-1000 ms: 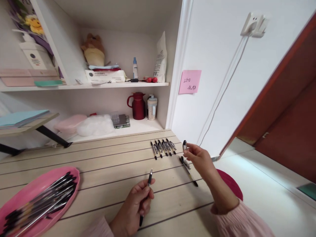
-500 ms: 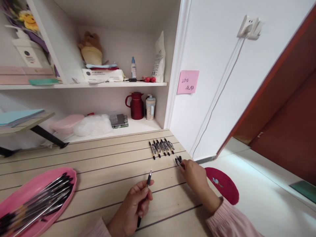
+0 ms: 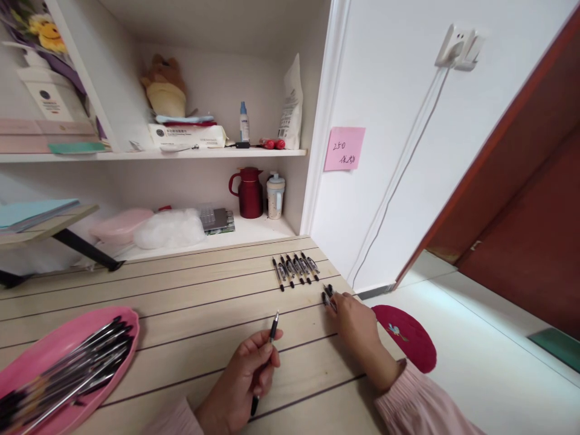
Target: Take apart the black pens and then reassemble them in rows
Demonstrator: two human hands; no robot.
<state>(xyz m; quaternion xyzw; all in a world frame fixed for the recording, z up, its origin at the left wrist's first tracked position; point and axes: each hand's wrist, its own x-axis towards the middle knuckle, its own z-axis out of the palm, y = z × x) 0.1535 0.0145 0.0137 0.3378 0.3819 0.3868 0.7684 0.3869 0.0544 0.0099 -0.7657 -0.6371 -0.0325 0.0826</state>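
Note:
My left hand (image 3: 247, 374) is closed around a black pen (image 3: 274, 326); its silver tip points up and away, and the black lower end shows below my fingers. To the right, my right hand (image 3: 356, 323) rests low over the table edge side, fingertips pinched on small black-and-clear pieces (image 3: 327, 295) that look like pen caps. My fingers partly hide them. Just beyond, several black-and-clear pen pieces (image 3: 295, 270) lie side by side in a slanted row. At the left, a pink tray (image 3: 133, 320) holds many slim black-ended pen parts (image 3: 86, 368).
The striped wooden table (image 3: 194, 338) meets a white shelf unit (image 3: 217, 154) at the back. On its lower shelf stand a dark red jug (image 3: 250, 193) and a cup (image 3: 275, 196). A small riser (image 3: 67, 220) stands at left. A red round stool (image 3: 408, 338) sits beyond the right edge.
The camera view has shifted very slightly. My right hand has shifted a little at the small pieces; my left hand keeps the pen in the same place.

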